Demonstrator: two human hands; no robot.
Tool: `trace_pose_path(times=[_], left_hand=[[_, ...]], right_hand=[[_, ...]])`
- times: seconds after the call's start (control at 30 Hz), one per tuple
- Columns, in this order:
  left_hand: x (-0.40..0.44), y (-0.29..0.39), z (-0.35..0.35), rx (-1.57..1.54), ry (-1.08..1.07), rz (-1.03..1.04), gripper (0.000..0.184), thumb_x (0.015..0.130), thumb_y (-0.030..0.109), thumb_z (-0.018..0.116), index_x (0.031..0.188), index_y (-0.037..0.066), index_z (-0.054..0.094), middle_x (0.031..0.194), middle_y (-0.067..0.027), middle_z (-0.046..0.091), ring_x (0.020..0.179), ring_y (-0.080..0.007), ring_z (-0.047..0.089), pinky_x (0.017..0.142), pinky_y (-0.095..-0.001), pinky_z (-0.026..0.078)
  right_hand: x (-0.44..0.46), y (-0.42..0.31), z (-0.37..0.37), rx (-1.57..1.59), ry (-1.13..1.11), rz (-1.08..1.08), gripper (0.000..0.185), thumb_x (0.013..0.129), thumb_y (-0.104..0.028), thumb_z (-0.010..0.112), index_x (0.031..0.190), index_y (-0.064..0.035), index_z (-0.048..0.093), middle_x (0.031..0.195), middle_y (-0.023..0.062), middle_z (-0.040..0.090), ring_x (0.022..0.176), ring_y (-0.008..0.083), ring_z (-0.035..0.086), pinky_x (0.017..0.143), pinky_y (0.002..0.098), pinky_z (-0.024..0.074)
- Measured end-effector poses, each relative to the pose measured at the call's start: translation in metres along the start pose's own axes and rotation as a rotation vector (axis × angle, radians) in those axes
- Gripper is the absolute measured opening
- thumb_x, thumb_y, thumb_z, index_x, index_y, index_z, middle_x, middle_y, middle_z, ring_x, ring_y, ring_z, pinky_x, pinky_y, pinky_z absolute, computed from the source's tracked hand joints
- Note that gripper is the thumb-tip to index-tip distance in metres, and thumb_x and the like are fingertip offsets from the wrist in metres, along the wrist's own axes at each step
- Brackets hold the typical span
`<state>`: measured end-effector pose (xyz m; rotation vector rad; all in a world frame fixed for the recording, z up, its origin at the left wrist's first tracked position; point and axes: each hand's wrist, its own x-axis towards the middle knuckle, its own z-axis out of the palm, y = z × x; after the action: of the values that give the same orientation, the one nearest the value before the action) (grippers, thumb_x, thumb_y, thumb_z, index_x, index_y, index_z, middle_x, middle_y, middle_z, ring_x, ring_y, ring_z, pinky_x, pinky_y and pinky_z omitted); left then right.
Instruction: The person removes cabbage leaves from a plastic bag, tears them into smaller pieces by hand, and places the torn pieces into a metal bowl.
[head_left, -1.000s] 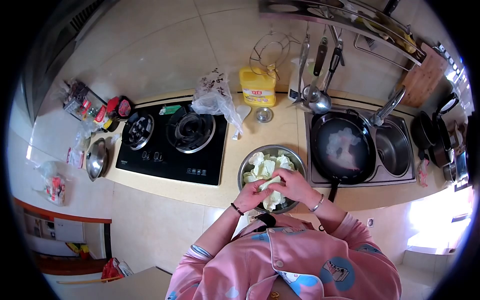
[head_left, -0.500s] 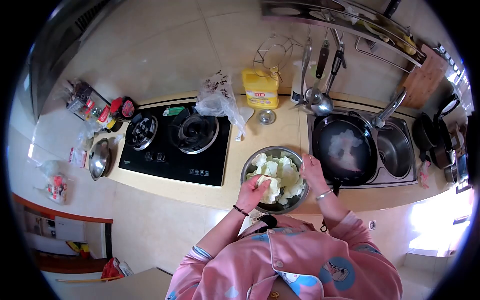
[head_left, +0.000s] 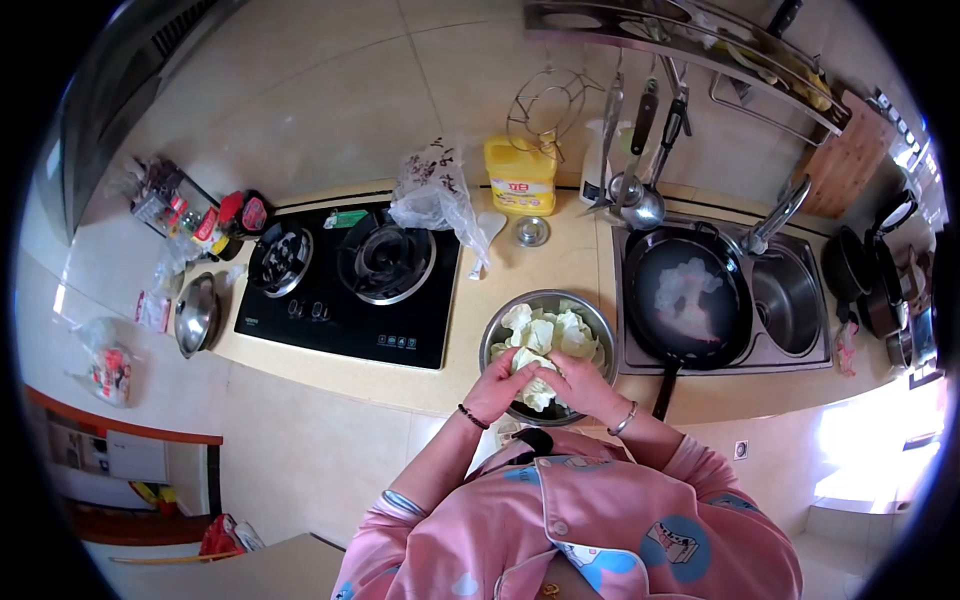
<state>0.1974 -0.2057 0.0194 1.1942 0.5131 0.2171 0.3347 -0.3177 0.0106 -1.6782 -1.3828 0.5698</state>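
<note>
Pale green cabbage pieces (head_left: 572,335) fill much of a metal bowl (head_left: 487,335) at the counter's front edge. Over the bowl's near side, my left hand (head_left: 496,388) grips a cabbage leaf (head_left: 535,372), thumb on top. From the other side my right hand (head_left: 586,388) has its fingers closed on the same leaf, and both thumbs nearly meet. The fingertips under the leaf are hidden.
A black wok (head_left: 690,300) with some liquid rests over the sink (head_left: 785,290) to the right. On the left is a black gas stove (head_left: 345,330). A plastic bag (head_left: 432,200), yellow oil jug (head_left: 522,180) and small round lid (head_left: 532,231) stand behind the bowl.
My right hand has moved left from the bowl's right rim to the leaf held by my left hand. My left hand has barely moved.
</note>
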Motion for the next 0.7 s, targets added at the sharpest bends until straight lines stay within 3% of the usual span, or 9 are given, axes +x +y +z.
trace_pose_path(times=[0.07, 0.17, 0.23, 0.33, 0.47, 0.7], left_hand=[[-0.003, 0.003, 0.001, -0.111, -0.021, -0.056, 0.032, 0.088, 0.019, 0.056, 0.116, 0.003, 0.050, 0.100, 0.0001, 0.058, 0.089, -0.0061, 0.052, 0.077, -0.0207, 0.045], [-0.005, -0.001, 0.001, 0.011, -0.050, -0.015, 0.027, 0.089, 0.016, 0.056, 0.113, 0.004, 0.053, 0.099, 0.0006, 0.058, 0.087, -0.0051, 0.051, 0.076, -0.0199, 0.044], [-0.001, -0.009, 0.006, 0.184, 0.094, 0.155, 0.021, 0.088, 0.013, 0.056, 0.106, 0.003, 0.057, 0.090, 0.0001, 0.061, 0.078, -0.0041, 0.052, 0.070, -0.0199, 0.044], [0.006, -0.019, 0.016, 0.289, 0.279, 0.219, 0.017, 0.086, 0.011, 0.057, 0.101, 0.002, 0.059, 0.079, -0.0003, 0.062, 0.070, -0.0038, 0.051, 0.063, -0.0214, 0.045], [0.008, -0.021, 0.027, 0.507, 0.447, 0.327, 0.016, 0.084, 0.006, 0.058, 0.099, 0.001, 0.061, 0.080, -0.0049, 0.062, 0.070, -0.0076, 0.053, 0.064, -0.0232, 0.045], [0.010, -0.026, 0.034, 0.473, 0.498, 0.304, 0.017, 0.084, 0.005, 0.056, 0.100, 0.000, 0.061, 0.081, -0.0063, 0.064, 0.072, -0.0078, 0.055, 0.065, -0.0234, 0.045]], right_hand=[[-0.002, 0.000, 0.000, 0.036, 0.021, 0.001, 0.023, 0.087, -0.025, 0.053, 0.088, -0.0015, 0.050, 0.068, 0.0219, 0.056, 0.066, 0.0392, 0.058, 0.055, 0.0420, 0.0453], [-0.005, -0.005, 0.002, 0.022, 0.074, -0.021, 0.021, 0.088, -0.022, 0.051, 0.083, -0.0015, 0.049, 0.067, 0.0217, 0.055, 0.064, 0.0398, 0.057, 0.053, 0.0436, 0.0437], [-0.005, -0.007, 0.005, -0.030, 0.103, -0.044, 0.021, 0.088, -0.021, 0.051, 0.081, -0.0015, 0.049, 0.066, 0.0217, 0.055, 0.063, 0.0396, 0.056, 0.052, 0.0438, 0.0430], [0.000, -0.008, 0.015, -0.047, 0.224, 0.049, 0.022, 0.088, -0.020, 0.050, 0.078, -0.0006, 0.048, 0.065, 0.0221, 0.054, 0.061, 0.0396, 0.056, 0.050, 0.0437, 0.0414], [0.001, -0.006, 0.025, -0.003, 0.368, 0.104, 0.023, 0.088, -0.019, 0.050, 0.074, 0.0000, 0.049, 0.059, 0.0217, 0.051, 0.056, 0.0385, 0.055, 0.047, 0.0414, 0.0404], [0.000, -0.004, 0.033, 0.036, 0.453, 0.158, 0.027, 0.089, -0.021, 0.049, 0.073, 0.0004, 0.052, 0.057, 0.0211, 0.051, 0.052, 0.0353, 0.055, 0.046, 0.0389, 0.0404]])
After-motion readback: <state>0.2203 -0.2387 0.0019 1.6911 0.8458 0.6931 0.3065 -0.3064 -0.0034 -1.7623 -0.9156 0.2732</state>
